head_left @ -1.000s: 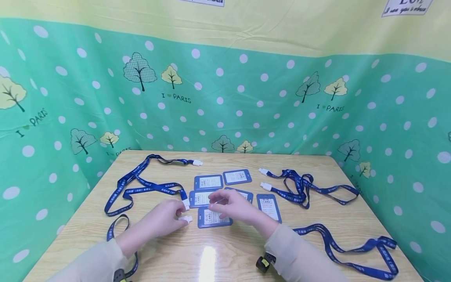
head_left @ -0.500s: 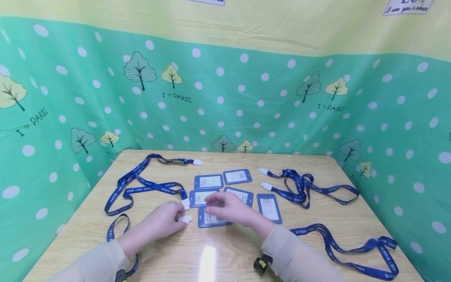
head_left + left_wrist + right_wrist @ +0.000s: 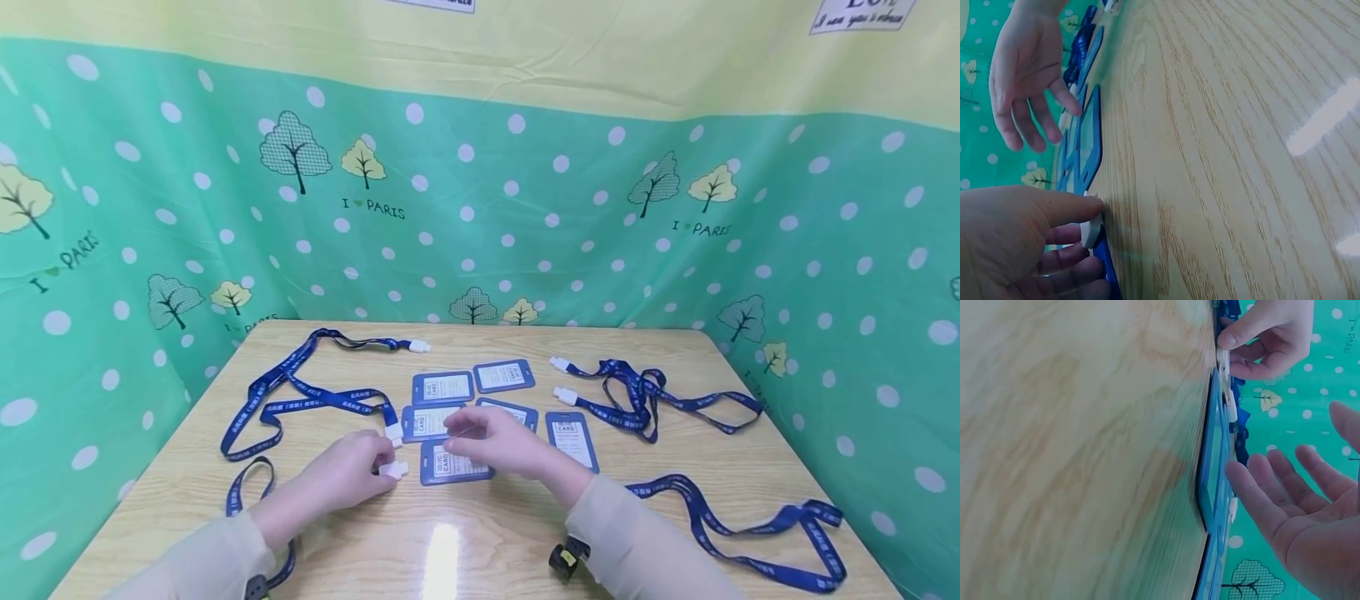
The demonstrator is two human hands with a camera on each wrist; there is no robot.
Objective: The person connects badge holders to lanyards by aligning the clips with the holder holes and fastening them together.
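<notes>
My left hand (image 3: 341,471) pinches the white plastic clip (image 3: 396,470) of a blue lanyard between thumb and fingers, low over the table. In the left wrist view the thumb presses the top of this clip (image 3: 1090,231), with the blue strap running off below it. My right hand (image 3: 502,442) hovers over the blue ID card holders, fingers spread and gently bent, holding nothing. Beneath it lies the nearest card holder (image 3: 457,475), flat, its slot end towards the clip. A second white clip (image 3: 394,433) rests just beyond the left fingers.
Behind the right hand lie several more card holders, among them one at the back (image 3: 504,376) and an upright one (image 3: 572,440). Blue lanyards lie at the left (image 3: 277,375), back right (image 3: 637,392) and front right (image 3: 780,529). A patterned cloth (image 3: 480,208) surrounds the wooden table (image 3: 360,558).
My right hand drifts slightly left, then back right over the card holders. The left hand keeps its pinch on the clip almost in place.
</notes>
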